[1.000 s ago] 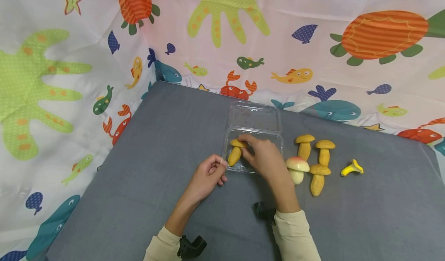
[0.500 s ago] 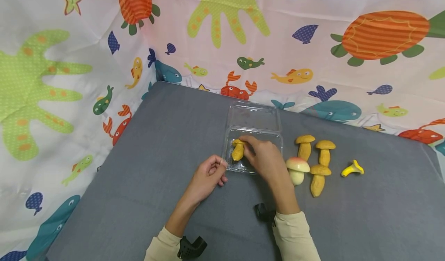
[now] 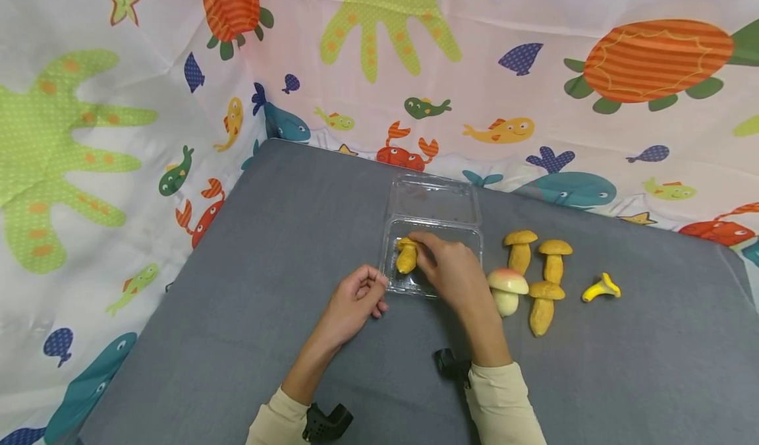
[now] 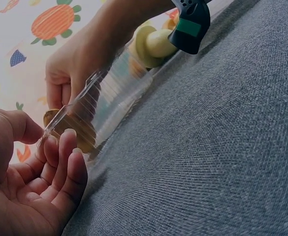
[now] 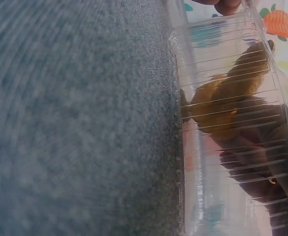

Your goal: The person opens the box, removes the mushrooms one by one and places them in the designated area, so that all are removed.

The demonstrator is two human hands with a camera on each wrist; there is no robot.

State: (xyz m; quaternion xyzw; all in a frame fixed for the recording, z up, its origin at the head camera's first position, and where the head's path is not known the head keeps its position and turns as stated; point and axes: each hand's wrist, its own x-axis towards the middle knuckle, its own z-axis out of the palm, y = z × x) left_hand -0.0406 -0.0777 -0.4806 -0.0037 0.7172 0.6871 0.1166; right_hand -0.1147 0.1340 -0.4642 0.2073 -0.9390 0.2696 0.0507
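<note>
A clear plastic clamshell box (image 3: 476, 237) lies with its lid (image 3: 434, 198) folded back. At its near left corner my left hand (image 3: 351, 305) pinches the rim between thumb and index finger, the other fingers loosely curled, as the left wrist view shows. My right hand (image 3: 453, 270) reaches into the box and grips a brownish-yellow toy mushroom (image 3: 406, 260) by its cap, at the box's left side. Through the ribbed wall in the right wrist view, the mushroom (image 5: 240, 73) appears with its stem tilted up and the right fingers beside it.
Right of the box, a pale mushroom with a reddish cap (image 3: 506, 280) stands close to my right forearm. Several brown toy mushrooms (image 3: 541, 310) lie beside it, and a small yellow one (image 3: 601, 288) lies farther right. A printed sea-animal curtain (image 3: 367, 89) borders the grey table (image 3: 267, 234).
The mushroom's stem end has swung from the lower left toward the right and looks foreshortened, the cap still in my right fingers. My left hand has stayed at the box corner.
</note>
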